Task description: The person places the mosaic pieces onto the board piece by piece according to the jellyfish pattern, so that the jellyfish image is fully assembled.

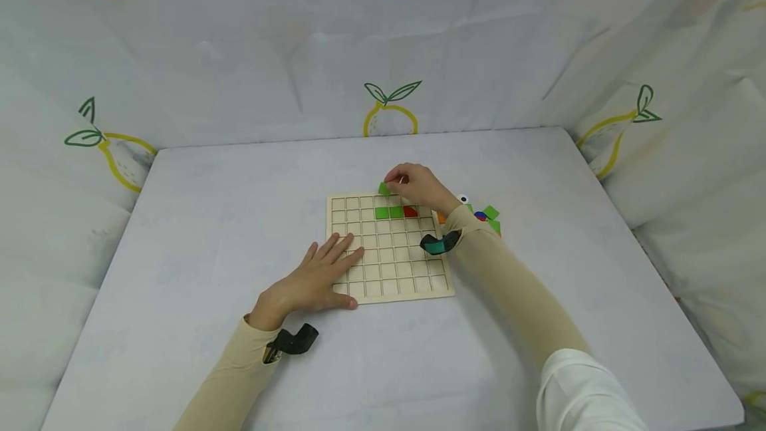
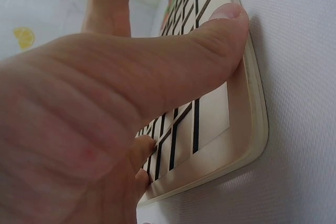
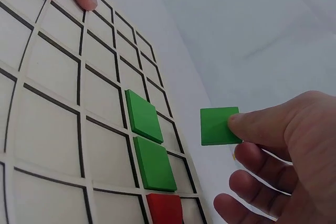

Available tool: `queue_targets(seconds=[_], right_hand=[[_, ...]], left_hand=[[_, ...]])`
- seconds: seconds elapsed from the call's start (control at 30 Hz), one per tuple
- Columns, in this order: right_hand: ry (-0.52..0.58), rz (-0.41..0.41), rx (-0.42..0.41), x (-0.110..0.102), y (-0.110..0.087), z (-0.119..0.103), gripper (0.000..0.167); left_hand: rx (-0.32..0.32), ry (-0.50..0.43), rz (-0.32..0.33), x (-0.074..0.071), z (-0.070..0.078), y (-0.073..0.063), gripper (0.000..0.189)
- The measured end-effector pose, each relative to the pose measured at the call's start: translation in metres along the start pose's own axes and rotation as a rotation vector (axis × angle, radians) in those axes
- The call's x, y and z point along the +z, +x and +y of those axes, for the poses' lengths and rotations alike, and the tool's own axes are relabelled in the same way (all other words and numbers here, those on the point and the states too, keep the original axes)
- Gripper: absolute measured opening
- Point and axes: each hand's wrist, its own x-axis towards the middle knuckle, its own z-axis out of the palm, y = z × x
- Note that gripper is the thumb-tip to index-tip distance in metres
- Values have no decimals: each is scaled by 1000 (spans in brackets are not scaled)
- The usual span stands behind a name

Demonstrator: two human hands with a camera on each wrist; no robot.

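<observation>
A square wooden grid board (image 1: 385, 251) lies flat on the table. My left hand (image 1: 314, 278) rests on its near left corner, fingers spread and straight, the thumb on the front rim. My right hand (image 1: 419, 186) is above the board's far edge and pinches a green square tile (image 3: 219, 126) between thumb and fingers. Two green tiles (image 3: 155, 163) sit side by side in the second row from the far edge. Directly right of them is a red piece (image 1: 409, 211) with a curved edge in the head view; the right wrist view cuts it off.
Right of the board, partly behind the right forearm, lies a loose group of pieces: green tiles (image 1: 491, 212), a blue-and-red piece (image 1: 481, 216), an orange piece (image 1: 441, 217) and a white piece with a black dot (image 1: 463, 199). A lemon-print curtain (image 1: 239, 52) hangs behind the table.
</observation>
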Motion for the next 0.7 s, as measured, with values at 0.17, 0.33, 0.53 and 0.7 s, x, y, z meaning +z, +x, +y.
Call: queue_targets(seconds=[0.17,0.33,0.53,0.7], right_hand=[[14,-31,6,8,2,-1,22],[13,-57,-11,16,2,-3,22],[4,-98,-23,24,2,-10,21],[4,-149,-15,30,3,-12,20]], left_hand=[[8,0,3,-1,1,0,95],[15,1,5,-1,1,-1,95],[20,3,4,0,-1,0,95],[19,3,0,-1,-1,-1,95]])
